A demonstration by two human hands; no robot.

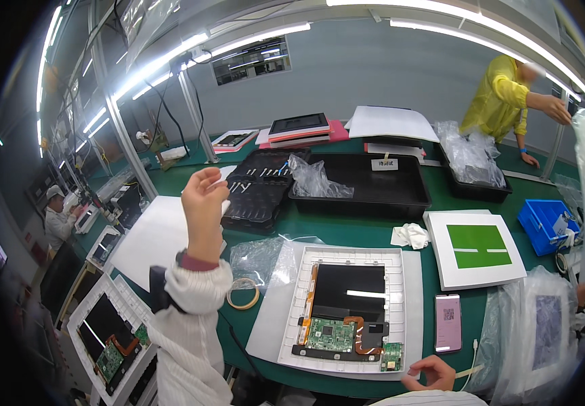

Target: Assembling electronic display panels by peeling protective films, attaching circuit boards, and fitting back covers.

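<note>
Fingers of our left hand point(203, 197) and right hand point(435, 374) curl narrowly, any hold unclear; left of the latter's, our white frame point(393, 291) holds its circuit board point(330, 335), uncovered.

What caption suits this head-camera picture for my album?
Left hand raised, right hand low beside a white-framed device with exposed circuit boards at a green workbench.

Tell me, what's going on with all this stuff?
Someone has an opened white device in front of them, lying on a white sheet, its green circuit boards and orange ribbon cable showing. Their left hand is raised, seen beside a black tool case; their right hand is by the device's lower right corner. I can't tell whether either holds anything. Farther back, a person in yellow has one arm out.
</note>
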